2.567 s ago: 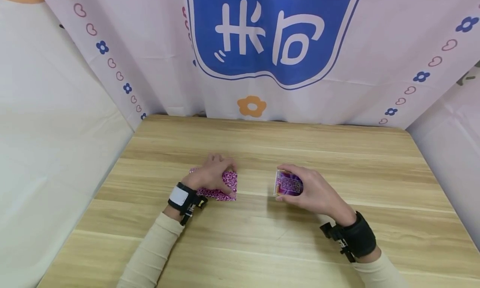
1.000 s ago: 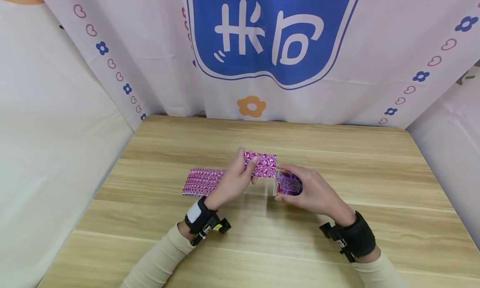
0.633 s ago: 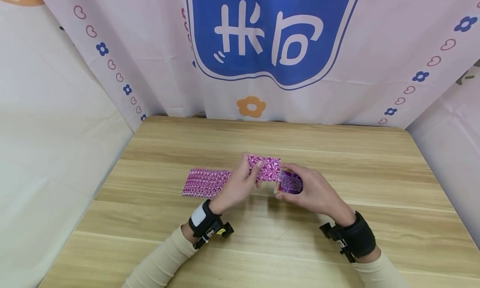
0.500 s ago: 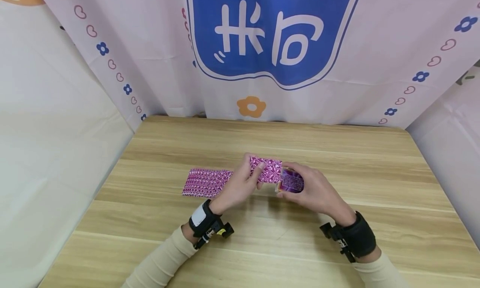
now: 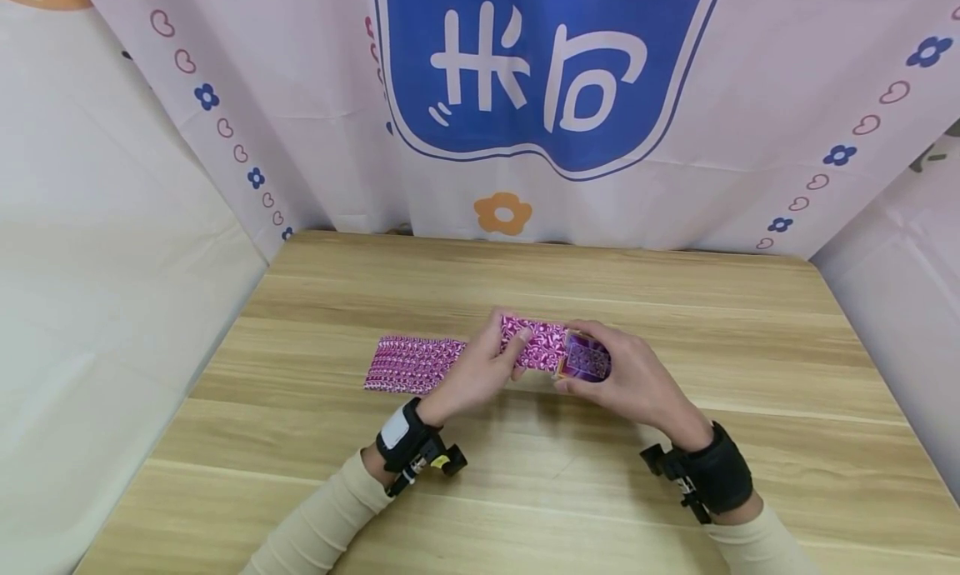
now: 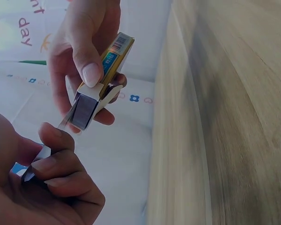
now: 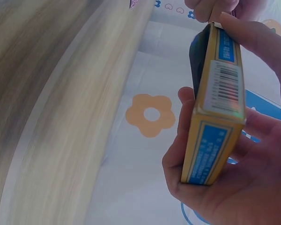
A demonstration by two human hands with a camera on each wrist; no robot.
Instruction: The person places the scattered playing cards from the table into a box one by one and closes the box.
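Between the thumb and fingers of my left hand [image 5: 480, 371] is a playing card [image 5: 543, 342] with a magenta and white patterned back; whether more than one is pinched, I cannot tell. My right hand [image 5: 637, 379] grips a small card box [image 5: 588, 358], purple on its face. In the right wrist view the box [image 7: 220, 103] has gold and blue sides and a barcode. The left wrist view shows its end flap out and its dark mouth facing my left hand [image 6: 65, 183]. The card's right end meets that mouth; how far inside it lies is hidden.
Overlapping playing cards [image 5: 412, 362] lie face down on the wooden table [image 5: 525, 492], partly behind my left hand. A white cloth [image 5: 330, 142] with a blue emblem hangs behind the table's far edge. Both wrists wear black camera straps.
My left hand has left the spread cards, lifted a card and brought it right to the box mouth. The right hand keeps its grip, the box shifting slightly right.
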